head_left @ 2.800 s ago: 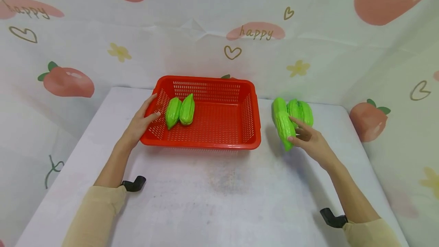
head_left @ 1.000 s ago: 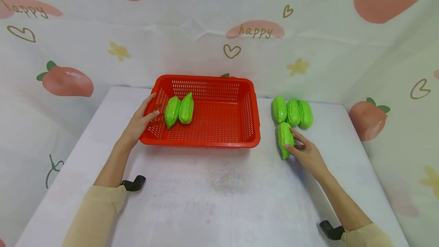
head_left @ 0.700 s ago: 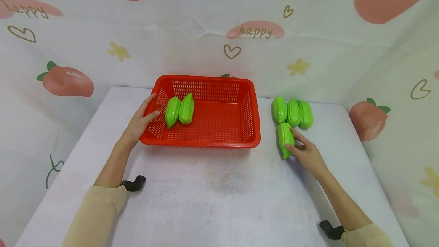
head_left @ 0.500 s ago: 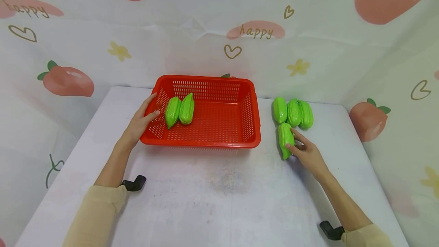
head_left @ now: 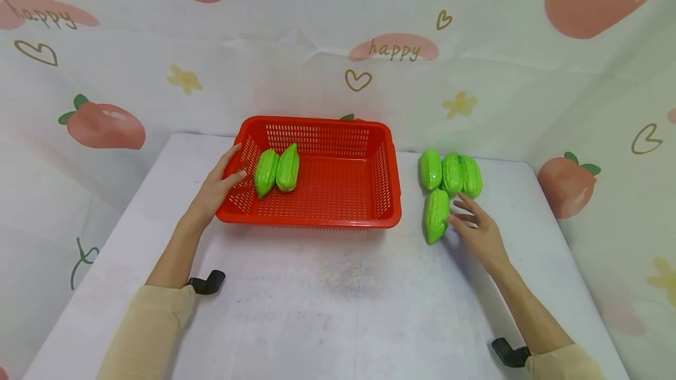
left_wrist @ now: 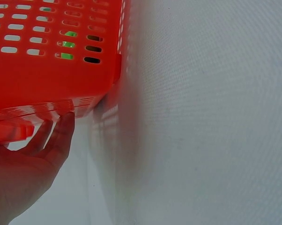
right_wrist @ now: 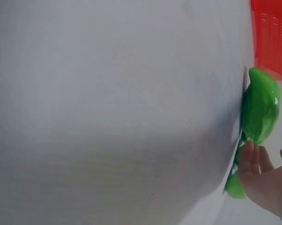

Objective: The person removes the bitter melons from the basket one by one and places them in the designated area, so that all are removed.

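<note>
Green gourd [head_left: 437, 216] lies on the desk [head_left: 274, 321] right of the red basket [head_left: 317, 223], the right hand's [head_left: 482, 234] fingers relaxed beside it, the left hand [head_left: 210, 195] gripping the basket's rim, and light handling seems best, sparing the three gourds [head_left: 452, 172] behind.

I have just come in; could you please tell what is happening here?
A person's left hand holds the red basket at its left end; two green vegetables lie inside. The right hand, fingers loose, is right beside the front vegetable on the white table, not gripping it. Three more vegetables lie side by side behind that one.
</note>
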Action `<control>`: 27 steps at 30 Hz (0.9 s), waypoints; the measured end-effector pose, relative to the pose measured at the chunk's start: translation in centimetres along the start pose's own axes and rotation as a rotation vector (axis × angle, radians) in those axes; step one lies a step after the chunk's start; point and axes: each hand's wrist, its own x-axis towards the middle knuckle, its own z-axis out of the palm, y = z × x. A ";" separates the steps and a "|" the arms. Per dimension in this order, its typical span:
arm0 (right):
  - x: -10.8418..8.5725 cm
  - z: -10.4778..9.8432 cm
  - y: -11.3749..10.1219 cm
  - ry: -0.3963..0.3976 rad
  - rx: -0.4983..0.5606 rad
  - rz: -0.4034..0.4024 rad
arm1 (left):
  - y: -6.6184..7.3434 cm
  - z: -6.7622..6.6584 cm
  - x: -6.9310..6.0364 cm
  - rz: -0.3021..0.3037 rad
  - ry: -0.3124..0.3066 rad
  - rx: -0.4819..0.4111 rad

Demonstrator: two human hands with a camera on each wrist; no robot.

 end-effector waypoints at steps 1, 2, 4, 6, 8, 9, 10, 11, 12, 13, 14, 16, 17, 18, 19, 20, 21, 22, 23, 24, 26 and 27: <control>0.1 0.0 -0.1 0.015 -0.001 -0.012 | 0.0 0.0 0.0 0.000 0.000 -0.002; 0.1 0.0 -0.3 0.032 -0.007 -0.026 | 0.0 0.0 0.0 0.000 0.000 -0.004; 0.2 0.0 -1.1 0.066 -0.015 -0.053 | 0.0 0.0 -0.1 -0.001 0.001 -0.005; -0.1 0.0 -2.5 0.097 -0.026 -0.083 | 0.0 0.0 -0.1 -0.002 0.000 -0.008; -0.2 0.0 -3.5 0.126 -0.021 -0.110 | -0.1 -0.1 0.0 -0.004 -0.003 -0.012; 0.0 0.0 -3.6 0.140 -0.019 -0.125 | -0.1 -0.1 0.0 -0.005 -0.004 -0.015; 0.1 0.0 -3.7 0.150 -0.014 -0.136 | -0.1 -0.1 0.0 -0.005 -0.005 -0.017; 0.3 0.0 -3.5 0.157 -0.009 -0.148 | -0.1 -0.1 0.0 -0.006 -0.007 -0.020; 0.6 0.0 -3.3 0.162 0.001 -0.155 | -0.1 -0.2 0.0 -0.007 -0.008 -0.022; 0.9 0.0 -3.0 0.167 0.012 -0.159 | -0.1 -0.2 0.1 -0.009 -0.007 -0.023; 1.2 0.0 -2.6 0.169 0.028 -0.160 | -0.1 -0.2 0.1 -0.009 -0.008 -0.021; 1.4 0.0 -3.2 0.159 0.071 -0.157 | -0.1 -0.2 0.1 -0.009 -0.009 -0.012; 1.6 0.1 -3.5 0.150 0.102 -0.155 | -0.1 -0.3 0.1 -0.010 -0.008 -0.005; 1.8 0.1 -3.8 0.140 0.139 -0.153 | -0.1 -0.3 0.1 -0.010 -0.008 0.003; 2.0 0.2 -4.1 0.129 0.171 -0.152 | -0.1 -0.3 0.1 -0.010 -0.006 0.010; 2.1 0.3 -4.4 0.115 0.214 -0.152 | -0.1 -0.4 0.1 -0.011 -0.008 0.017; 2.3 0.3 -4.7 0.101 0.247 -0.156 | -0.1 -0.4 0.1 -0.013 -0.007 0.021; 2.5 0.4 -5.0 0.087 0.271 -0.161 | -0.1 -0.4 0.1 -0.016 -0.008 0.024; 2.7 0.6 -5.2 0.074 0.292 -0.168 | -0.1 -0.4 0.2 -0.018 -0.009 0.025; 2.8 0.7 -5.5 0.061 0.306 -0.176 | -0.1 -0.4 0.2 -0.021 -0.008 0.025; 3.0 1.0 -6.0 0.038 0.320 -0.198 | -0.1 -0.4 0.3 -0.024 -0.012 0.031; 3.1 1.1 -6.4 0.028 0.312 -0.211 | -0.1 -0.4 0.3 -0.024 -0.012 0.035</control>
